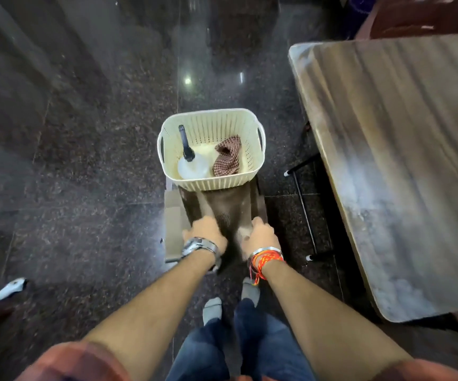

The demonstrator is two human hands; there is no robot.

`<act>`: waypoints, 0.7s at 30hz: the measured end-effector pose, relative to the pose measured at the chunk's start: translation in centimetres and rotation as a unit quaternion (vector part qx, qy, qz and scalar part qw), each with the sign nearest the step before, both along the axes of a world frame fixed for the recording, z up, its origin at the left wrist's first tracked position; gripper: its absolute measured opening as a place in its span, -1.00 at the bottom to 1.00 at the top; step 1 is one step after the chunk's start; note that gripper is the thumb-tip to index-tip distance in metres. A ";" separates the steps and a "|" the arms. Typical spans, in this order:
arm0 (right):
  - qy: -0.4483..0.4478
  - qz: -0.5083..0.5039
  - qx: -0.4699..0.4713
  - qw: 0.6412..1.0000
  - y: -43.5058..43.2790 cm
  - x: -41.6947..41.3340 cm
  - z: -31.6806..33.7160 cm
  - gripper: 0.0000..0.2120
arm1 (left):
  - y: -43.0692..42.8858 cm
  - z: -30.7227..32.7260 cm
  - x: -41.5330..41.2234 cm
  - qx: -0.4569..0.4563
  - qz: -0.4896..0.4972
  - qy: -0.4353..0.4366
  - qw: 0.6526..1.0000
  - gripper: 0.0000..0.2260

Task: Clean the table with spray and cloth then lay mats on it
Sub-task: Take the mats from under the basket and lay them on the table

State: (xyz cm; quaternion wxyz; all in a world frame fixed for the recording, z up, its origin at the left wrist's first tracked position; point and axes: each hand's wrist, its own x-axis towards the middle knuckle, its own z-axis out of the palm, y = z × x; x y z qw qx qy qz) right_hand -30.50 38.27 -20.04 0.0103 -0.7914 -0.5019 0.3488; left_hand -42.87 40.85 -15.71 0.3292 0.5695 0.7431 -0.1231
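A cream plastic basket (252, 125) stands on the far end of a low stool or box. Inside it lie a white spray bottle (193, 166) with a black nozzle and a red-checked cloth (227, 158). In front of the basket lies a dark brown mat (230, 207). My left hand (205, 232) and my right hand (260, 233) both grip the near edge of this mat, fingers curled over it. The wooden table (403, 149) stands to the right, its top smeared with pale wet patches. The frame is motion-blurred.
The floor is dark polished granite. Black metal table legs (302, 193) reach toward the stool at the right. A tan flat piece (173, 224) lies under the mat at the left. A white object (10, 288) lies on the floor at the left. A brown chair (425, 15) stands behind the table.
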 end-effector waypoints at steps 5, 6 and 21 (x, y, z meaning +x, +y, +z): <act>-0.046 0.001 -0.023 0.999 -0.2 2.1 7.3 -0.70 | -0.3 7.6 5.1 0.056 -0.204 0.011 0.977 -0.73; -0.044 -0.013 -0.004 0.999 -0.3 3.4 9.2 -0.71 | -0.2 9.4 6.0 0.079 -0.237 0.006 0.968 -0.74; 0.208 -0.370 0.276 0.862 -10.9 31.2 18.6 -0.66 | 3.5 24.3 24.9 0.279 -0.244 -0.222 0.902 -0.78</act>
